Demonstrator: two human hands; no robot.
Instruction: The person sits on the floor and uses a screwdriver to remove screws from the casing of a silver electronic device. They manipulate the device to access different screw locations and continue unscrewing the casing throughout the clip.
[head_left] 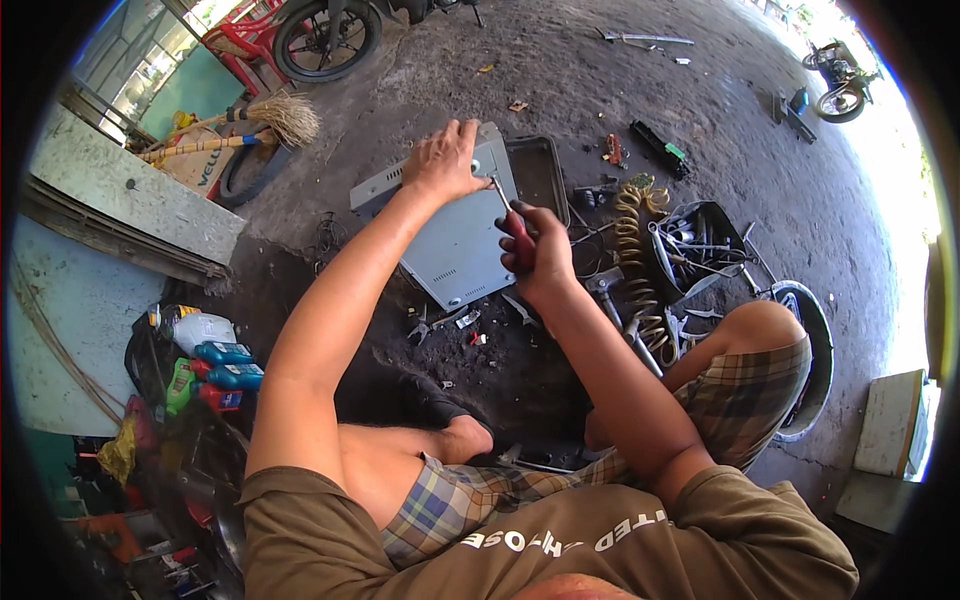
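Note:
A grey metal casing (455,248), box-like with rows of vent slots, lies on the dark ground in front of me. My left hand (443,165) grips its far part, fingers bent over the panel there and thumb reaching towards the screwdriver's tip. In my right hand (543,255) is a screwdriver (521,236) with a dark red handle, the fingers wrapped around it. Its metal shaft slants up and left, and the tip meets the casing beside my left thumb. Whether a screw sits under the tip cannot be made out.
A black tray (540,170) lies behind the casing. To the right are a coiled yellowish hose (630,235), a bin of tools (697,250) and a round basin (818,350). Pliers (520,308) lie near the casing. Bottles (225,365) stand left; a broom (285,120) rests far left.

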